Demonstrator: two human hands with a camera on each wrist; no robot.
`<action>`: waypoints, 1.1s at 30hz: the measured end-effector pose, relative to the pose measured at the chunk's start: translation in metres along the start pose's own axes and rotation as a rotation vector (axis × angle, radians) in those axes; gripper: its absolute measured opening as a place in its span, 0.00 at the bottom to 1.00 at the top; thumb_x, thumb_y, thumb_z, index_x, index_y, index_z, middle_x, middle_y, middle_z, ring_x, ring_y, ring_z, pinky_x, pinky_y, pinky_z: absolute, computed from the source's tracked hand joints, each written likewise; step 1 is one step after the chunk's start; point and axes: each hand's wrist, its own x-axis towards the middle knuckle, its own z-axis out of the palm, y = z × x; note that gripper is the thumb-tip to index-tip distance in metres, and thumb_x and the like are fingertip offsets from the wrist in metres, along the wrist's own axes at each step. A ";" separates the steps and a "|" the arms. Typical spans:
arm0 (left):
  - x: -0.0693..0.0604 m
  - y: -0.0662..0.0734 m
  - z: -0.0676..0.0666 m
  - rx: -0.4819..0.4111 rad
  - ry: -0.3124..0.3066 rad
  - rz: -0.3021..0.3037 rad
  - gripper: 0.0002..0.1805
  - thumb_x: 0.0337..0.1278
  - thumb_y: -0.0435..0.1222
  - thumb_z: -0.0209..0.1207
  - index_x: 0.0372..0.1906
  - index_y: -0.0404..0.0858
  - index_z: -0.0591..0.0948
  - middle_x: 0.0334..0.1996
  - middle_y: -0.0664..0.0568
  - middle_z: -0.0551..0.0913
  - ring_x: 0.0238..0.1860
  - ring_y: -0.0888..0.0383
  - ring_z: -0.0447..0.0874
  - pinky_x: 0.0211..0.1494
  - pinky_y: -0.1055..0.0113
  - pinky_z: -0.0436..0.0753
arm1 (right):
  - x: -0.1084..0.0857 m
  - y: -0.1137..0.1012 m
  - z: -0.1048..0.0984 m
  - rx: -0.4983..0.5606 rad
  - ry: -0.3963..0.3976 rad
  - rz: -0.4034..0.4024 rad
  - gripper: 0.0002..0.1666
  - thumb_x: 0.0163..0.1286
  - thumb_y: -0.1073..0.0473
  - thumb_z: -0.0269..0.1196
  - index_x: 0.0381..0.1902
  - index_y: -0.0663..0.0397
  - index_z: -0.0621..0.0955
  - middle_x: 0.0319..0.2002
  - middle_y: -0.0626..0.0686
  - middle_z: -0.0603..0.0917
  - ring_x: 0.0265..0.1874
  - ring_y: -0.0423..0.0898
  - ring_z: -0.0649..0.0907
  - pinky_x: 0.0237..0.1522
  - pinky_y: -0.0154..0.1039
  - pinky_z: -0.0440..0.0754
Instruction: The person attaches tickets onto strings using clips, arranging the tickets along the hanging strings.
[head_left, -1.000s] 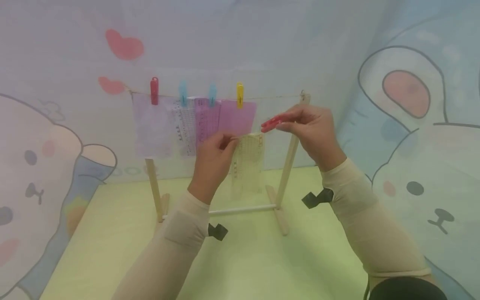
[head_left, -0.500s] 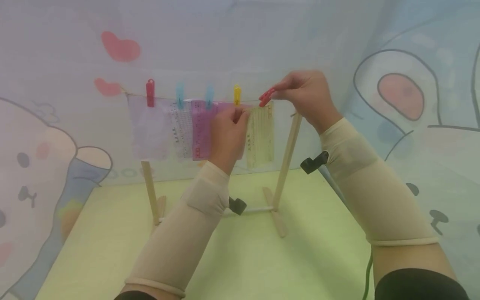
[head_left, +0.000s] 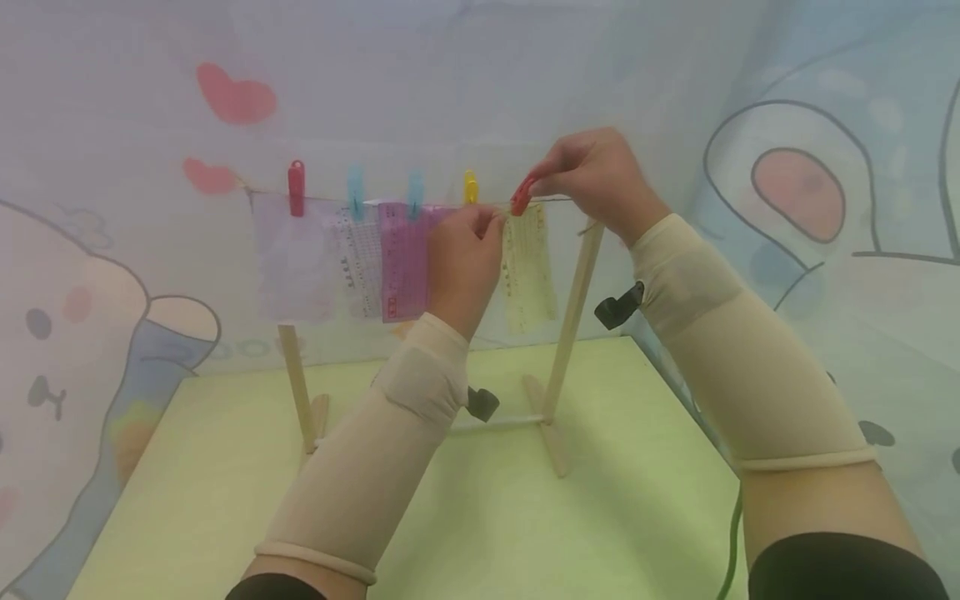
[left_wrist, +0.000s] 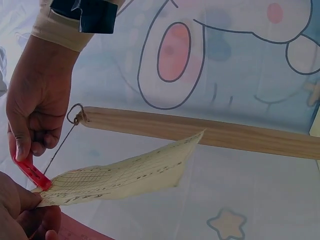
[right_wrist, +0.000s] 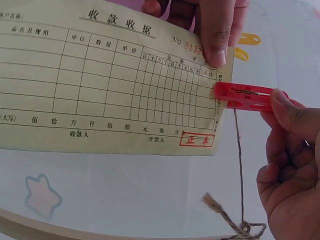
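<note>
My left hand (head_left: pixel 467 260) pinches a pale yellow receipt slip (head_left: pixel 529 275) by its upper left corner, holding it up against the string (right_wrist: pixel 239 165). My right hand (head_left: pixel 603 182) grips a red clothespin (head_left: pixel 522 197) between thumb and fingers. In the right wrist view the tips of the clothespin (right_wrist: pixel 250 96) lie over the edge of the printed receipt (right_wrist: pixel 115 90) and the string. In the left wrist view the clothespin (left_wrist: pixel 32 174) meets the slip's edge right beside my left fingertips. A pink slip hangs behind my left hand, mostly hidden.
Left along the string, a red clothespin (head_left: pixel 297 188), two blue ones (head_left: pixel 356 192) and a yellow one (head_left: pixel 470 186) hold up slips, including a lilac sheet (head_left: pixel 292 258) and a purple slip (head_left: pixel 401 267). Wooden posts (head_left: pixel 573 321) stand on a yellow-green tabletop (head_left: pixel 600 500).
Both hands have risen to the string, the left bringing the yellow receipt up and rightward. The red clothespin has moved up, tilted downward and come onto the receipt's top edge.
</note>
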 end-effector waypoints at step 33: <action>-0.030 -0.042 -0.030 0.157 0.140 0.292 0.12 0.67 0.39 0.68 0.49 0.36 0.88 0.39 0.48 0.91 0.33 0.58 0.86 0.40 0.68 0.85 | -0.017 0.010 -0.006 -0.334 -0.017 -0.132 0.30 0.69 0.47 0.71 0.67 0.41 0.81 0.62 0.42 0.83 0.63 0.41 0.77 0.70 0.45 0.71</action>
